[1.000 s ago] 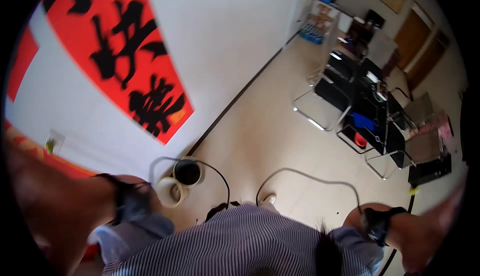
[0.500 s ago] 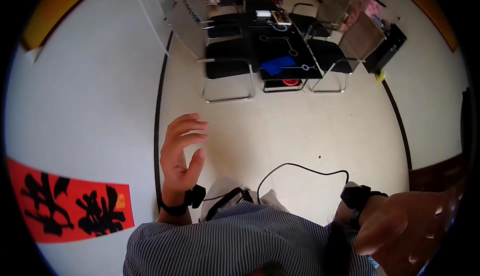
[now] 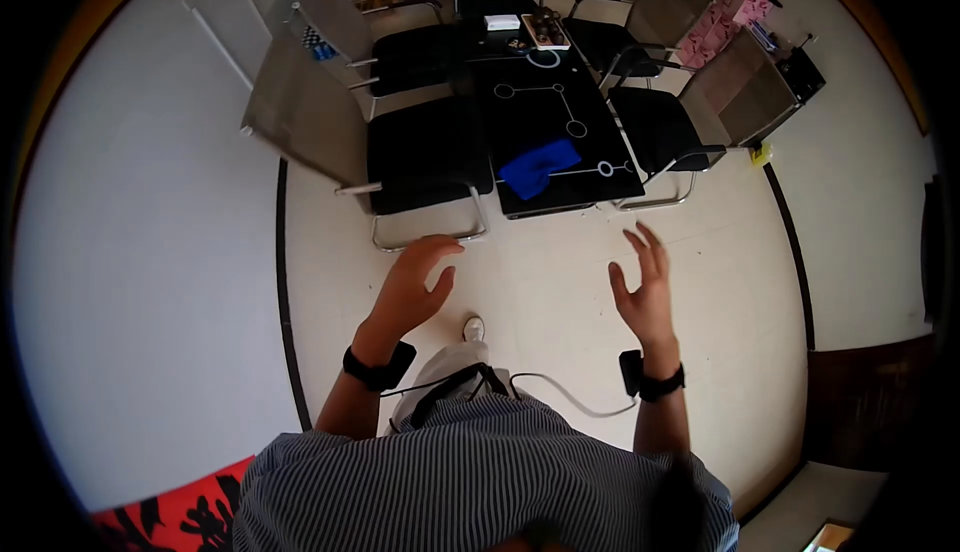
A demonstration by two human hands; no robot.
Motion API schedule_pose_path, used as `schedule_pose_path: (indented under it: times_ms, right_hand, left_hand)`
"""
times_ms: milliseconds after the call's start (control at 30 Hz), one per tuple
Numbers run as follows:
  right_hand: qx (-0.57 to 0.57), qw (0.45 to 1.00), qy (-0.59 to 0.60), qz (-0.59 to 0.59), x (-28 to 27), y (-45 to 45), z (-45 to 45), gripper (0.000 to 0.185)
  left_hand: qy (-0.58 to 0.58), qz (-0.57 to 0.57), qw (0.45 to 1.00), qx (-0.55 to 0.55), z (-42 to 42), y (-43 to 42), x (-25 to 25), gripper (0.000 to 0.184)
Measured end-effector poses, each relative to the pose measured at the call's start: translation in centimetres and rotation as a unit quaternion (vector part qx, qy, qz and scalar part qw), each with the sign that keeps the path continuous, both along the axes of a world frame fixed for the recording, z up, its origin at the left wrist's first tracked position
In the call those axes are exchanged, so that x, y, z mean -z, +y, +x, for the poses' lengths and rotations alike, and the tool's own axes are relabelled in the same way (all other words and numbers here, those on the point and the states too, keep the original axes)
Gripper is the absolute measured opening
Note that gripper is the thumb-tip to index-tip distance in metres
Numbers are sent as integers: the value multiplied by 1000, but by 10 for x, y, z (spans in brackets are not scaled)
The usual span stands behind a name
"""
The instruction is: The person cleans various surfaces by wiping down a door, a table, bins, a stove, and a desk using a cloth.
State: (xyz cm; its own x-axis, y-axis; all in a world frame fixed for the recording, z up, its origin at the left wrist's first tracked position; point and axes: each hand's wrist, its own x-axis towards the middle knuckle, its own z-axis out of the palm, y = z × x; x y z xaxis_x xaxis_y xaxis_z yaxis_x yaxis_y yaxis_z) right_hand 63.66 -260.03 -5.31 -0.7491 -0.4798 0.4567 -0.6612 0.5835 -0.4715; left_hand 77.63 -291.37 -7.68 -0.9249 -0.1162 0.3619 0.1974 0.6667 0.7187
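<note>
My left hand (image 3: pixel 418 280) is raised over the floor, thumb apart from the curved fingers, holding nothing. To the right, my right hand (image 3: pixel 645 287) is also in the air with its fingers spread and nothing in it. Each wrist wears a black strap with a small box, and a cable (image 3: pixel 570 394) runs from the right one toward my waist. Ahead of both hands stands a low black table (image 3: pixel 535 102) with a crumpled blue cloth (image 3: pixel 538 168) on its near end. A white box (image 3: pixel 502 23) and a tray (image 3: pixel 546 32) sit at its far end.
A chair with a black seat (image 3: pixel 425 152) stands close at the left of the table, with another chair (image 3: pixel 655 127) on the right. Further chairs are behind. White walls (image 3: pixel 130 252) flank the floor (image 3: pixel 550 302). A dark wooden piece (image 3: pixel 865 402) is at the lower right.
The view has swung from the left wall to the table, which now appears nearer. Both hands have come in front of my body, the right one from the lower right edge.
</note>
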Motion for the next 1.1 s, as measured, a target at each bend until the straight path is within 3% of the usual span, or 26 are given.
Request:
schedule_pose_path:
  times_ms: [167,233,433,533,600,733,900,1000,1100]
  right_hand:
    - [106,981,-161,16,135,23,-94,51]
    - [129,971,-199,19,155,24,-120,51]
    - [164,952,-260,1,220,21,-248,45]
    - [124,959,-253,16,270,0,-340,46]
    - [94,958,-272,6,333,-19,-398,49]
    - [64,934,-326,134,430,-90,-491,49]
    - [39,927,-329,175,531,-161,-531,61]
    - [59,929,-325,165,557,-187,-523,64]
    - [96,929,-324,147,547,-190,-517,65]
  left_hand:
    - [-154,-59,982,89,-123,-38,101,32]
    - [-189,-116,968,120,-165,-43,147,36]
    - [-334,-138,916,174,-287,-29,265,40]
    - [-331,-70,934,115,-337,-20,321,40]
    - [-350,-39,934,63,-365,-12,351,39]
    - [-419,24,906,-57,-416,7,416,49]
    - [-400,-57,912,-72,-487,19,500,60]
    - [-429,-93,891,-119,-520,25,521,65]
    - [-436,-115,877,-163,-532,50,516,68]
